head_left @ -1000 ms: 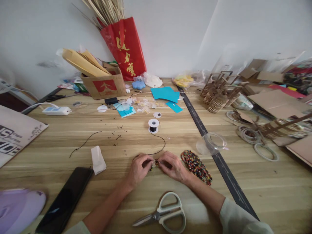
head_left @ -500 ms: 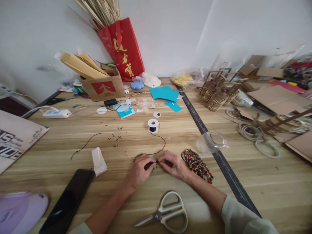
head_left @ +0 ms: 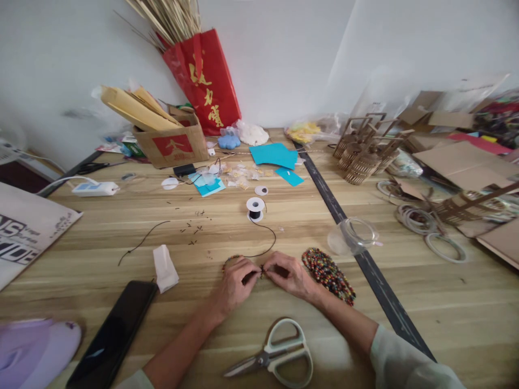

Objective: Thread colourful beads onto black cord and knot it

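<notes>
A person's two bare hands meet over a wood-grain table (head_left: 121,232), the left hand (head_left: 235,283) and the right hand (head_left: 290,274) each closed in a pinch, thumb against fingers, on a beaded strand (head_left: 229,260). The strand lies directly in front of the person, its multicoloured beads showing past the left knuckles, and a small dark section sits between the fingertips (its detail is too small to tell). Black cord (head_left: 275,236) curls from a white spool (head_left: 255,209) just beyond the hands.

A heap of multicoloured beads (head_left: 327,275) rests just beside the right wrist. Scissors (head_left: 265,357) with pale handles lie nearer the person, between the forearms, and a black smartphone (head_left: 113,335) lies to the left.

Lettering rings the scene: a red bag (head_left: 217,70) at the back, leaning to the left against the wall, bears three gold Chinese characters, the lower two apparently 力 and 寶. A pale printed bag (head_left: 36,216) at the left edge shows "NS" above "IDE", both cut off by the frame. A cardboard box (head_left: 141,148) carries a red panel with an airplane emblem, the line beneath it illegible.
</notes>
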